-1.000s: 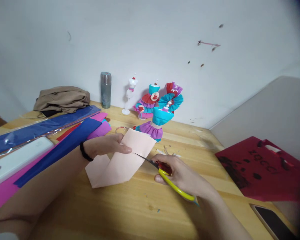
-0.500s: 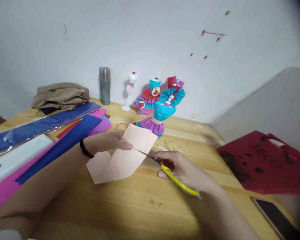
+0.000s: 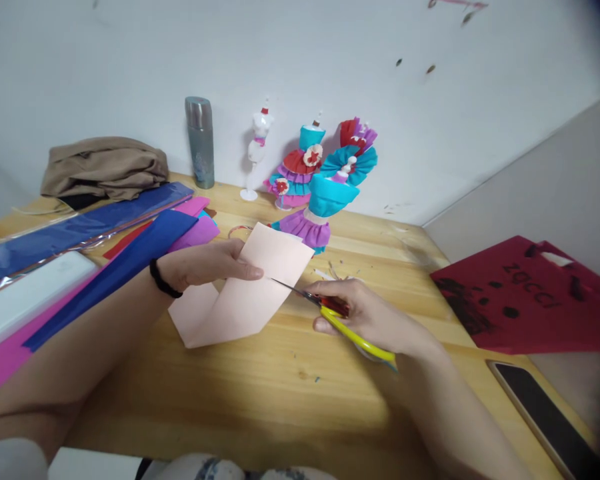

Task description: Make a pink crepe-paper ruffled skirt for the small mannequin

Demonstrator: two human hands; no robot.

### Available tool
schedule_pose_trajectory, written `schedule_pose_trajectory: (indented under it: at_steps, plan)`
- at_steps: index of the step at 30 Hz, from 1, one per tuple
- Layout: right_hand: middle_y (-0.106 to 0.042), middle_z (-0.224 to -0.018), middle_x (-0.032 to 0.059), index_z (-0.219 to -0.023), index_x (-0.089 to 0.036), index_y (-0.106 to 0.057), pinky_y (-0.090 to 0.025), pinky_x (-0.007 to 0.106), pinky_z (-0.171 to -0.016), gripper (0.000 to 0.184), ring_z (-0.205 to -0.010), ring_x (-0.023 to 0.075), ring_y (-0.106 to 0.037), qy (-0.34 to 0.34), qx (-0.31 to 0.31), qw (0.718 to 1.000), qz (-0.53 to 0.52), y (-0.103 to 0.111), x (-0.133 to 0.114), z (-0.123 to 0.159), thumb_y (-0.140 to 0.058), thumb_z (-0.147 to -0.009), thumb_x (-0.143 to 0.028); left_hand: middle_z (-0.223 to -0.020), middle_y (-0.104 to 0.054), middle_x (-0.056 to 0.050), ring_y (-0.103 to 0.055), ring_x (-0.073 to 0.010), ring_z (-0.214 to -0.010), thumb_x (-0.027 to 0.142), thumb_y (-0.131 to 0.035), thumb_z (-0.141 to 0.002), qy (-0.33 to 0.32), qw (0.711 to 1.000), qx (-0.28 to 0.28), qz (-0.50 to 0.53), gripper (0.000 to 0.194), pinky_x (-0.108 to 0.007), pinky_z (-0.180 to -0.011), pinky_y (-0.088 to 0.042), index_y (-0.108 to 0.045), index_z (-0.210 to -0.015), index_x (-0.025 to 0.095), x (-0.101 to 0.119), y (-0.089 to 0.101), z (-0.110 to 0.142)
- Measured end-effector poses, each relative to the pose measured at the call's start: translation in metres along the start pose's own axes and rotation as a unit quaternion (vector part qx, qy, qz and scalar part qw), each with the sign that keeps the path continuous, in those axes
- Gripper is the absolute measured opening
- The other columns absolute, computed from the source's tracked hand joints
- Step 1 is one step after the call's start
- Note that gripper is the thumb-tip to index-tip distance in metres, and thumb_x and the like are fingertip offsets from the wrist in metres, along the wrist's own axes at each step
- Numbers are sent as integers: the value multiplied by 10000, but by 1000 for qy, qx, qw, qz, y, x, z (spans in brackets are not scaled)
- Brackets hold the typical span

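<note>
My left hand [image 3: 220, 261], with a black band on its wrist, pinches a sheet of pale pink paper [image 3: 240, 303] between thumb and fingers. The sheet bends, one part rising toward the back and another spreading low to the left. In my right hand [image 3: 357, 310] is a pair of scissors [image 3: 355, 340] with yellow handles. Their dark blades lie at the paper's right part, the tip close to my left thumb. Whether the blades are fully closed is hard to make out.
Small mannequins in crepe paper dresses [image 3: 333, 197] stand behind the paper, beside a bare white mannequin [image 3: 254, 150] and a flask [image 3: 200, 143]. Coloured paper [image 3: 115, 287], a white case [image 3: 35, 297] and brown cloth [image 3: 105, 167] lie left. A red bag [image 3: 525, 300] and phone [image 3: 540, 413] lie right.
The view has tilted down, so the things on the table sit higher in the picture. Both hands, the paper and the scissors keep nearly the same position relative to each other.
</note>
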State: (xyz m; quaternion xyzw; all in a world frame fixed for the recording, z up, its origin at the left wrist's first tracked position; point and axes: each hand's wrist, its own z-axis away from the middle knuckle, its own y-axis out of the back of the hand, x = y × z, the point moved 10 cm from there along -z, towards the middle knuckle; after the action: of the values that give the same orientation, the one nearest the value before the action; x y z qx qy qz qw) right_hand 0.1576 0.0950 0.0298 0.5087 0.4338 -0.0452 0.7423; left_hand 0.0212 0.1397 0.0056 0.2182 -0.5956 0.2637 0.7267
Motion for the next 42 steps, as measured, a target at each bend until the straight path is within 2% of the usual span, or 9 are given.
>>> schedule_pose_trajectory:
  at_steps: [3,13,21,28,35,42]
  plan:
    - [-679,-772,45,-1020,-143,-696,-421,267,-591,404,-659,161,-547,-3,-1,1000,-3,0,1,0,-654,-810,-486,-894,-718,-110,-652,-210,-792,425,-755,-729,34,999,-11,3,373,-281,-692,-503,-710,-911,102,-9,0,-3]
    - [-675,-835,78,-1062,-136,-666,-425,291,-611,428,-659,173,-557,-28,6,996,89,6,9,3,-659,-794,-470,-892,-718,-94,-651,-202,-788,428,-749,-731,32,999,-17,0,366,-268,-687,-498,-707,-909,111,-9,0,-5]
    - [-660,-816,72,-1036,-123,-651,-404,287,-609,411,-660,170,-546,-27,0,997,72,2,8,1,-644,-807,-464,-891,-715,-100,-639,-201,-784,419,-737,-745,20,1000,-18,-12,340,-268,-676,-485,-707,-875,107,-11,0,-7]
    - [-584,-719,23,-918,-121,-647,-368,255,-564,359,-614,129,-461,-28,-2,999,39,0,7,0,-630,-813,-465,-872,-710,-94,-631,-196,-778,405,-746,-734,30,1000,-10,-1,336,-274,-684,-487,-703,-878,105,-11,1,-6]
    - [-589,-746,27,-932,-118,-668,-363,257,-568,380,-620,127,-454,-33,-4,999,21,0,6,-1,-636,-807,-475,-884,-707,-101,-641,-212,-815,414,-746,-736,28,1000,-12,0,348,-285,-704,-493,-705,-896,108,-10,1,-6]
    - [-605,-730,28,-967,-122,-676,-362,259,-564,384,-607,133,-475,-39,-3,998,50,2,8,0,-647,-806,-469,-912,-706,-103,-644,-215,-846,408,-732,-752,27,999,-18,-2,341,-289,-739,-497,-701,-911,108,-10,0,-6]
